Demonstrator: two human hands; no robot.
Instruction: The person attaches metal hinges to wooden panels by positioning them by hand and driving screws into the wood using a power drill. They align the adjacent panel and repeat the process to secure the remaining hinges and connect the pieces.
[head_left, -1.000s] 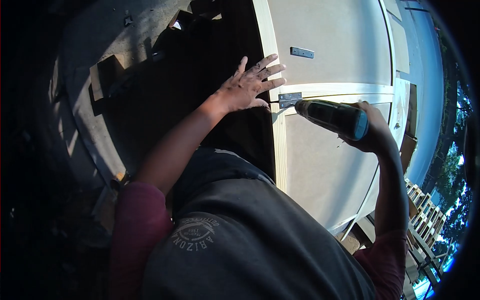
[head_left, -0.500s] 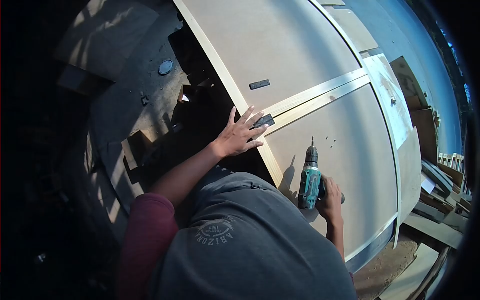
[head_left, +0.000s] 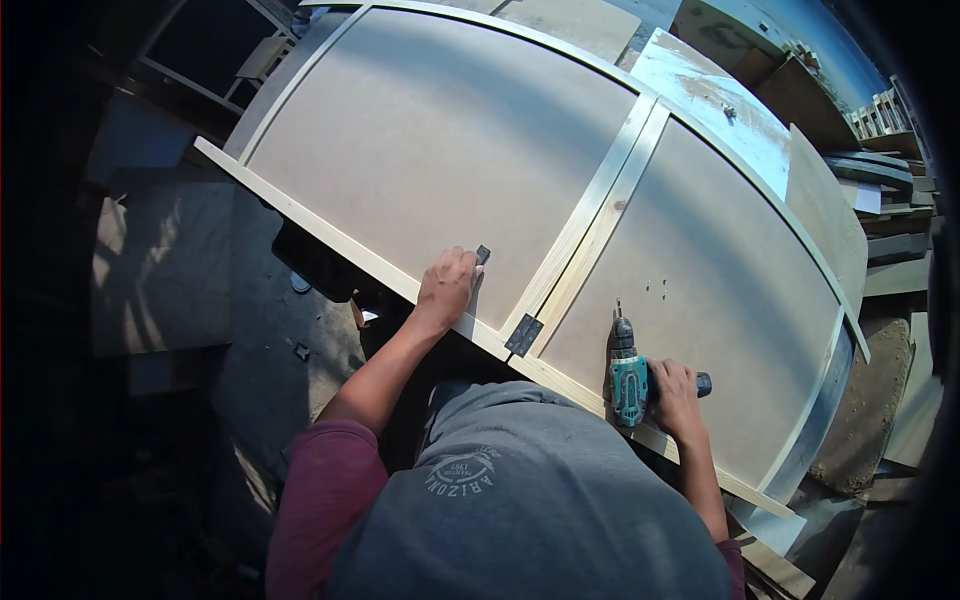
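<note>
My left hand (head_left: pixel 447 288) is closed on one end of a small black hinge (head_left: pixel 483 255), at the panel near the frame's front rail. A second black hinge (head_left: pixel 523 335) sits across the joint of two pale wooden strips, just right of that hand. My right hand (head_left: pixel 677 402) is wrapped round the grip of a teal and black cordless drill (head_left: pixel 629 382). The drill's bit points away from me, over the right-hand panel (head_left: pixel 735 300). Several tiny dark screws (head_left: pixel 656 288) lie on that panel beyond the bit.
The wood-framed panels (head_left: pixel 400 140) spread in front of me. Boards and offcuts (head_left: pixel 895 220) are piled at the far right. A paint-marked white board (head_left: pixel 700 85) lies behind the frame. On the shaded ground at left are a large board (head_left: pixel 160 270) and a round lid (head_left: pixel 299 283).
My left hand has left the hinge at the joint and moved left to the loose hinge, closing on it. The drill stays in my right hand. The view has turned and shifted left.
</note>
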